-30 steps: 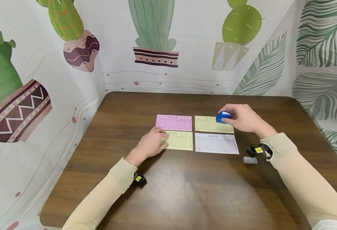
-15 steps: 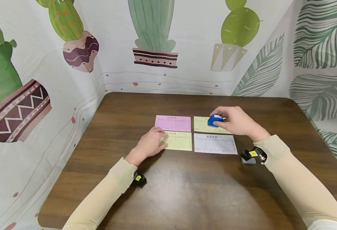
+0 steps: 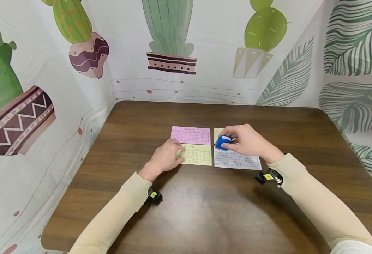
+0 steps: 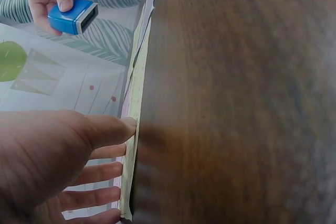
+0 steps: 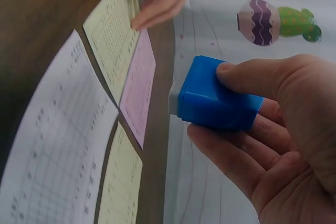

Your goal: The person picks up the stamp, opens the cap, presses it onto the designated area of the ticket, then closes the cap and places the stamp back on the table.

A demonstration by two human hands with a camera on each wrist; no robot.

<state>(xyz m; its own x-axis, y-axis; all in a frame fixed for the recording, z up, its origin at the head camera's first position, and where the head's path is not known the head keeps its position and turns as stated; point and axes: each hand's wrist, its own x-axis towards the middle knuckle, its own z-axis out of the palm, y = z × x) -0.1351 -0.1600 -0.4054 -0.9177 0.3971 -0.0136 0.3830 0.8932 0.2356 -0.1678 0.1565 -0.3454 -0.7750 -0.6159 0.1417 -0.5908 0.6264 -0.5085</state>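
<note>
My right hand [image 3: 245, 140] grips a blue self-inking stamp [image 3: 223, 142] between thumb and fingers. In the right wrist view the stamp [image 5: 215, 95] is held off the papers, its pale base facing them. Below it lie a white form [image 3: 237, 160] and, partly hidden behind the hand, a yellow form [image 3: 217, 132]. My left hand [image 3: 164, 157] rests with its fingertips on the left edge of the nearer yellow form [image 3: 197, 155]; in the left wrist view its fingers [image 4: 97, 173] are spread and fairly straight. A pink form [image 3: 190, 135] lies just beyond that one.
The four-cornered wooden table [image 3: 186, 204] carries the printed forms in two rows. Behind it hangs a white cloth [image 3: 217, 84] printed with cacti and leaves. A black wrist camera [image 3: 155, 195] sits under the left wrist, another camera [image 3: 261, 177] under the right.
My right hand has moved left and nearer with the stamp, from over the far yellow form to the white form's upper left. The grey block is now hidden. My left hand stays put.
</note>
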